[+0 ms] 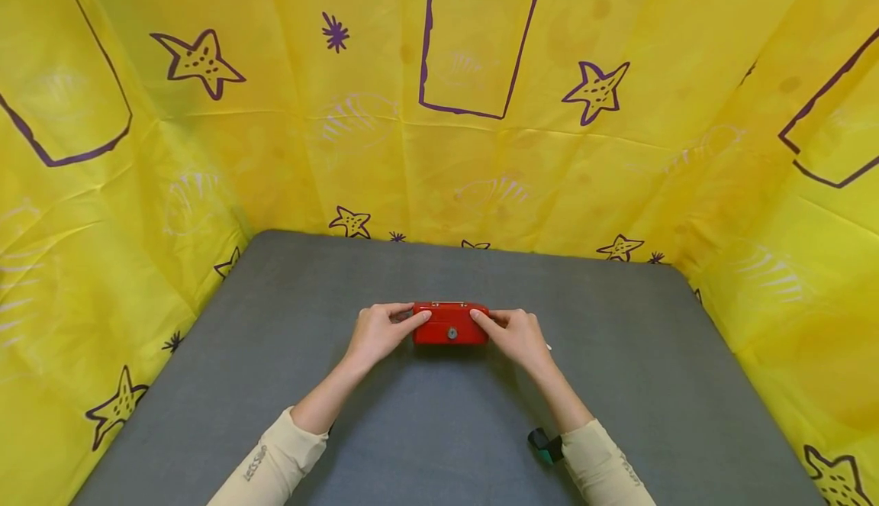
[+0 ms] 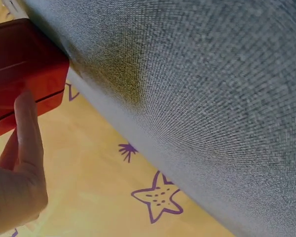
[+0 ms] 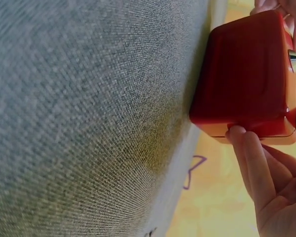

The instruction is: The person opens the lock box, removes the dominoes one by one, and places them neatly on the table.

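Note:
A small red cash box (image 1: 451,323) is held level between both hands near the middle of the table. Its round metal lock (image 1: 452,333) faces me, and a thin metal handle (image 1: 449,304) runs along its top edge. My left hand (image 1: 381,330) grips the left end, thumb on the near side. At the other end, my right hand (image 1: 516,336) holds the box the same way. In the right wrist view, two fingertips (image 3: 254,143) press its end wall. The lid looks closed. Whether the bottom touches the table, I cannot tell.
The grey cloth-covered table (image 1: 439,430) has rounded far corners. Yellow curtains (image 1: 384,162) with purple starfish drawings stand along its back and sides. A black and teal strap (image 1: 545,445) sits by the right sleeve. Something small and white (image 1: 548,348) shows beside the right wrist.

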`<state>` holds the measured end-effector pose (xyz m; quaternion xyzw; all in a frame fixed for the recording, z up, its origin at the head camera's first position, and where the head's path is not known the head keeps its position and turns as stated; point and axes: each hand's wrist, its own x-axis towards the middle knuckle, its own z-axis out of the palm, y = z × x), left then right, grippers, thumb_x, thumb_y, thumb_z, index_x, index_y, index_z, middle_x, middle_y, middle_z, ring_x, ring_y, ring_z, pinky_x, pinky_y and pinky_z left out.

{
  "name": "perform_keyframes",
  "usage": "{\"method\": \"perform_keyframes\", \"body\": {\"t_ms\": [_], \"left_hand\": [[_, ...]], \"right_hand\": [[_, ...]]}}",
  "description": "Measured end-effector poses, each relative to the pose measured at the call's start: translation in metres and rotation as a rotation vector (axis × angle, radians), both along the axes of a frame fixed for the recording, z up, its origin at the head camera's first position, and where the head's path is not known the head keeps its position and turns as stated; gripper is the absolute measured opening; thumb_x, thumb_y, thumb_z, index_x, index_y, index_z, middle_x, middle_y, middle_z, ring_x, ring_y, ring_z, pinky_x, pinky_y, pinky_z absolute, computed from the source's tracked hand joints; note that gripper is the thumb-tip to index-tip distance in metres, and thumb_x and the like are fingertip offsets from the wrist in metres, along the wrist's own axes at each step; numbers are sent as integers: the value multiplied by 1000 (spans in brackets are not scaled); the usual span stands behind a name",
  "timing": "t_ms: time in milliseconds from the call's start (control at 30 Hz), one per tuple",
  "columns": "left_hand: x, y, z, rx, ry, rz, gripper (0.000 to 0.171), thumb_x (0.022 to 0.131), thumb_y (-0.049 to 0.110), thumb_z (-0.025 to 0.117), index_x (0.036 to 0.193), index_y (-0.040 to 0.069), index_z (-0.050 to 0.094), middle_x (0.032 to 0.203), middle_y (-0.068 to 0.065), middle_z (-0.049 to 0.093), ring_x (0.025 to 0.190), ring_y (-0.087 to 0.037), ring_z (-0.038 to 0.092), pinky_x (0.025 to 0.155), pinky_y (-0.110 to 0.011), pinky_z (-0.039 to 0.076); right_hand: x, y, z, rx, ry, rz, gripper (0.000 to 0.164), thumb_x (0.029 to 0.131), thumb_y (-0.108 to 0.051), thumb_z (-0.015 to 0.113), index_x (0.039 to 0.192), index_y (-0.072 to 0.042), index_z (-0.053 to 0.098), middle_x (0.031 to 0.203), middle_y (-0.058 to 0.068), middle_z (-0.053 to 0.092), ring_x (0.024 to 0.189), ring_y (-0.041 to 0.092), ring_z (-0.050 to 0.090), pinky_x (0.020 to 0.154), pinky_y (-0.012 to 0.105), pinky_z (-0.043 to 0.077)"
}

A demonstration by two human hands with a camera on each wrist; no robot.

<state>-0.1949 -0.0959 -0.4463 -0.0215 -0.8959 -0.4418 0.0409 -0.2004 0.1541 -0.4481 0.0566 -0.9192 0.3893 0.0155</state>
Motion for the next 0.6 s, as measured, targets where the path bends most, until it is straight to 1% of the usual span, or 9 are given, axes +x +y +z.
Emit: {"method": "perform_keyframes", "body": {"t_ms": [100, 200, 267, 400, 467, 600], "left_hand": [[-1, 0, 0, 20, 18, -12, 48, 81, 43, 77, 112, 7, 74, 103, -10, 73, 90, -23, 69, 66, -30, 55], [-2, 1, 0, 58, 6, -22, 46, 83, 40, 77, 112, 5, 73, 106, -11, 72, 92, -24, 70, 74, -34, 58], [-3, 1, -2, 83, -12, -27, 45, 84, 38, 77, 112, 4, 72, 107, -12, 72, 92, -24, 70, 76, -36, 58], [-4, 2, -4, 120, -49, -22, 44, 85, 36, 75, 113, 3, 69, 110, -13, 70, 97, -26, 68, 82, -39, 57], [-4, 3, -5, 145, -70, -20, 46, 86, 37, 74, 115, 2, 67, 112, -14, 69, 102, -28, 66, 86, -41, 55], [-3, 6, -6, 214, -116, -31, 49, 89, 36, 71, 122, 1, 61, 121, -17, 65, 112, -31, 62, 95, -45, 50]], "right_hand": [[0, 0, 0, 16, 11, 9, 41, 90, -51, 65, 103, -14, 78, 67, -6, 66, 63, 15, 53, 52, 28, 40], [-1, 0, 0, 25, 25, 10, 41, 90, -51, 64, 101, -14, 78, 67, -6, 65, 63, 15, 53, 52, 28, 40], [-1, 0, 0, 25, 31, 10, 41, 90, -50, 64, 101, -14, 78, 68, -6, 66, 64, 15, 53, 53, 29, 40], [-1, 1, 0, 23, 31, 14, 43, 91, -51, 63, 104, -13, 77, 68, -6, 66, 64, 14, 53, 54, 29, 41], [-1, 1, 0, 24, 33, 18, 43, 92, -50, 62, 105, -12, 77, 68, -6, 65, 63, 14, 53, 54, 28, 41], [-2, 2, -1, 26, 44, 22, 39, 93, -48, 61, 103, -14, 78, 65, -6, 63, 62, 14, 52, 54, 28, 41]]}}
